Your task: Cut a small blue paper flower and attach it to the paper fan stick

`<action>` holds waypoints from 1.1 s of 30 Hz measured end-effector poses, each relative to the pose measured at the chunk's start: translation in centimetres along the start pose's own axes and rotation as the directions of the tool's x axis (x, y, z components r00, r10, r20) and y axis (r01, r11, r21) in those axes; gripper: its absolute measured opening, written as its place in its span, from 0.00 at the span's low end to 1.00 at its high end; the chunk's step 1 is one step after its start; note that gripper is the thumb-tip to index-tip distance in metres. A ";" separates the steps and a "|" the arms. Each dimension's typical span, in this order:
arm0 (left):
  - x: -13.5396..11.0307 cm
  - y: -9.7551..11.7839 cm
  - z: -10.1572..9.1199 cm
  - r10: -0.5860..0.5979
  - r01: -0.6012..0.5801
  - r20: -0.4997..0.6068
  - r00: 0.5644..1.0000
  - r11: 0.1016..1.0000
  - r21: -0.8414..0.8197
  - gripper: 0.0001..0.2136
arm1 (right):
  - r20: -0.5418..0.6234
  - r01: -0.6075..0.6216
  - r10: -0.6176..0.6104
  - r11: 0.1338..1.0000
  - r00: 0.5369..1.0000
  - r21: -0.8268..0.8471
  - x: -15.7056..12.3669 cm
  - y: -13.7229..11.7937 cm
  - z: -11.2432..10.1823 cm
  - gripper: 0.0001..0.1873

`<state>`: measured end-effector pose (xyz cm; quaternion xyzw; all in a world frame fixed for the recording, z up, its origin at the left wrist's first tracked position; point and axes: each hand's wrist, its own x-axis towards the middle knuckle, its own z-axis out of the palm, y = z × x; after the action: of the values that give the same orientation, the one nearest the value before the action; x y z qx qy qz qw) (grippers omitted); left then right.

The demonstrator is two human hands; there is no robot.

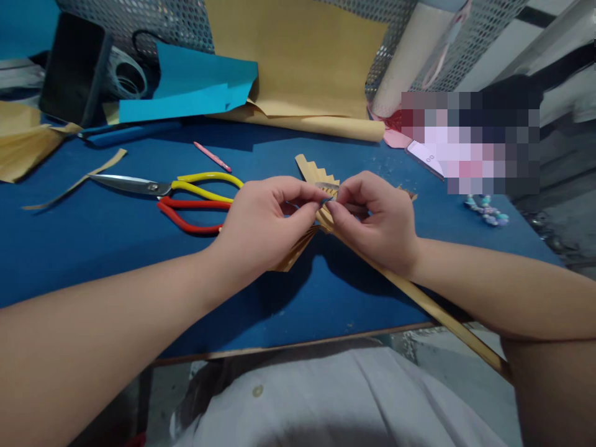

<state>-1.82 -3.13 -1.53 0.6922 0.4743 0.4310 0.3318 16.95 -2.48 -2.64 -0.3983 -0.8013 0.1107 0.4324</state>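
Note:
My left hand (263, 220) and my right hand (377, 217) meet over the blue table (93, 242), fingertips pinched together on a pleated tan paper fan (316, 171). The folded paper spreads above and below the fingers. A long tan strip (447, 323) of it runs from under my right hand to the lower right, past the table's front edge. Both hands are closed on the folded paper.
Scissors (139, 185) with yellow and red handles lie left of my hands, a pink pen (212, 156) behind them. Blue paper (195, 87), tan sheets (302, 56), a tape roll (125, 77), a dark phone (72, 65) and beads (487, 211) lie around.

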 end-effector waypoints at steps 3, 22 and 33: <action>0.0 0.0 0.0 0.002 -0.002 -0.006 1.000 1.000 0.001 0.07 | 0.002 0.004 -0.004 1.000 1.000 -0.008 0.0 -0.1 -0.1 0.08; -0.1 -0.1 -0.3 0.294 -0.271 -0.031 0.955 0.913 0.303 0.03 | 0.034 0.023 -0.020 0.997 0.999 -0.072 0.0 -0.1 -0.3 0.05; -0.3 -0.2 -0.1 0.342 -0.293 -0.106 0.934 0.899 0.326 0.04 | 0.052 0.018 -0.012 0.994 0.999 -0.106 -0.2 -0.5 -0.5 0.07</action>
<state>-2.05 -3.36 -1.72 0.7663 0.4405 0.4553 0.1070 17.15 -3.05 -2.16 -0.4119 -0.8198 0.0746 0.3908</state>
